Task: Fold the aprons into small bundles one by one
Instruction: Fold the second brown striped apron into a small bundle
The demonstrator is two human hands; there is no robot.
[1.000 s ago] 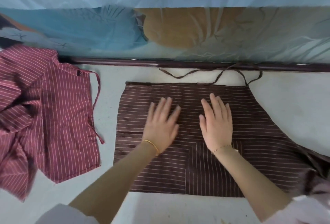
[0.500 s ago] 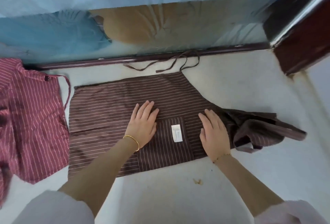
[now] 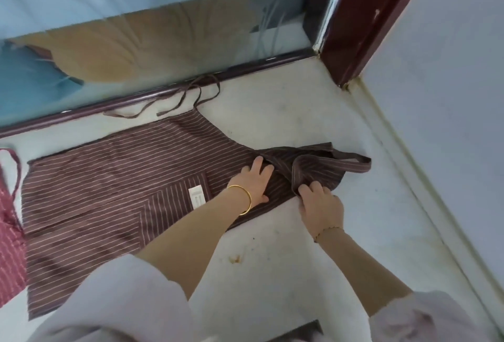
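Note:
A dark brown striped apron [image 3: 109,178] lies spread on the pale floor, pocket and white label facing up. Its bib end [image 3: 313,170] is bunched at the right, with the neck strap sticking out. My left hand [image 3: 255,181] lies flat on the cloth just left of the bunched part, fingers straight. My right hand [image 3: 319,202] grips the bunched bib's lower edge with curled fingers. The apron's ties [image 3: 188,96] trail toward the glass door. A red striped apron [image 3: 9,232] shows at the left edge.
A glass door with a dark sill [image 3: 163,93] runs along the far side. A red-brown door post [image 3: 362,22] and a pale wall [image 3: 450,123] close the right. A small brown stain [image 3: 236,259] marks the floor near me.
Both hands slid right along the brown apron from its middle to the bib end. The right hand went from lying flat to gripping the bunched cloth. The view swung right.

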